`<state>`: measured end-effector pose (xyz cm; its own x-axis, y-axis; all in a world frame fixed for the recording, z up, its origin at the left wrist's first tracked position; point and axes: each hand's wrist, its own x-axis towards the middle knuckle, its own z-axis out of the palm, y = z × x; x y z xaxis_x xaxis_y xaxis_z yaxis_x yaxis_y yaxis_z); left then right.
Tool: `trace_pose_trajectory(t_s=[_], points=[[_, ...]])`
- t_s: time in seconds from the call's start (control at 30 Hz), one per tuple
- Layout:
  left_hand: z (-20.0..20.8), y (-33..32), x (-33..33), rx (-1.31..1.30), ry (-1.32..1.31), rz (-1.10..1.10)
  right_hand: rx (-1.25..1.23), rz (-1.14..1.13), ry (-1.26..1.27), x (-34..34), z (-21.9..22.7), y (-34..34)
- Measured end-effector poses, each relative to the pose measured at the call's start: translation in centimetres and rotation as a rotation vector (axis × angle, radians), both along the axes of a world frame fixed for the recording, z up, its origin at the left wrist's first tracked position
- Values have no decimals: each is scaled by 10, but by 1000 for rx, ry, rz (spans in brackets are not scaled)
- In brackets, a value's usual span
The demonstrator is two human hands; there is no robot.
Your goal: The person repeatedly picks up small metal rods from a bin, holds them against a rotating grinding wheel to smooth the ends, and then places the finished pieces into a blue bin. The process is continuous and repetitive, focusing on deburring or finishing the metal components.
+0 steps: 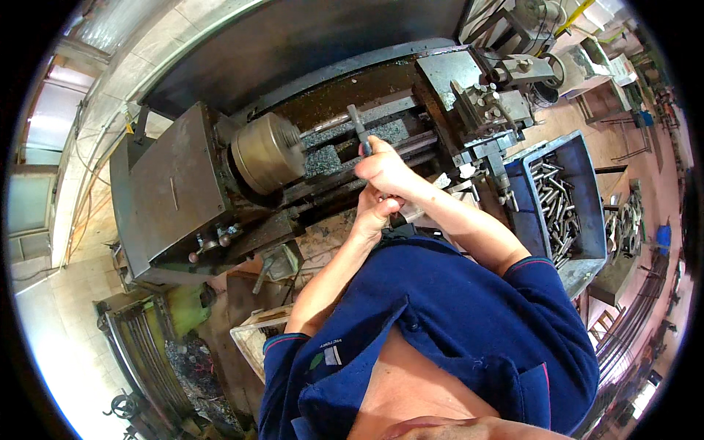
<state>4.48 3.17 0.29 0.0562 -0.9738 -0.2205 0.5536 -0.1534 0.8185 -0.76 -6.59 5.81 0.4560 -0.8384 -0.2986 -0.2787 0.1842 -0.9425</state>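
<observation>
Gripping a short metal rod (355,117) in the right hand (381,166), with fingers and thumb wrapped round its lower end and its grey upper end poking away from the body over the machine (165,191), a little to the right of the big round drum (265,155) and apart from it. Holding the left hand (375,211) just below, close to the right one, with fingers curled; cannot tell whether gripping anything with it. Best, most likely, to keep the grip firm and low on the rod and to watch the free end, so as not to knock it against the drum. Make sure of a full stop in the drum before reaching nearer; impossible to tell from this view whether turning or still. Keep bare forearms (463,224) and fingertips off the loose metal chips (321,161), probably sharp, and use a brush for clearing. Note, on the right, a blue bin (592,192) heaped with metal pieces (555,209). For writing, see a short line of pale lettering (334,342) beside a green-and-white badge (331,356) on the dark blue shirt (462,308). Find none legible on rod, drum or bin.
</observation>
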Motion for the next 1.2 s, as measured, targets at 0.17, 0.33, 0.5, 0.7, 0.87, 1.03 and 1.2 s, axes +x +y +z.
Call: trace_pose_trajectory(t_s=[0.17,0.33,0.5,0.7,0.87,1.03,1.2], points=[[5,2,8,12,-14,29,18,50,48,11,-3,1],[5,0,2,45,-12,-15,77,-3,-56,1,-4,-2],[3,2,10,17,-69,25,-9,40,36,12,-3,2],[5,1,3,31,-39,22,32,-2,-7,6,-14,-1],[12,3,2,30,-42,111,-75,17,-18,9,-7,4],[-2,4,8,60,-86,-27,38,3,-52,5,-3,2],[6,7,13,37,-112,8,-8,31,37,13,-6,5]])
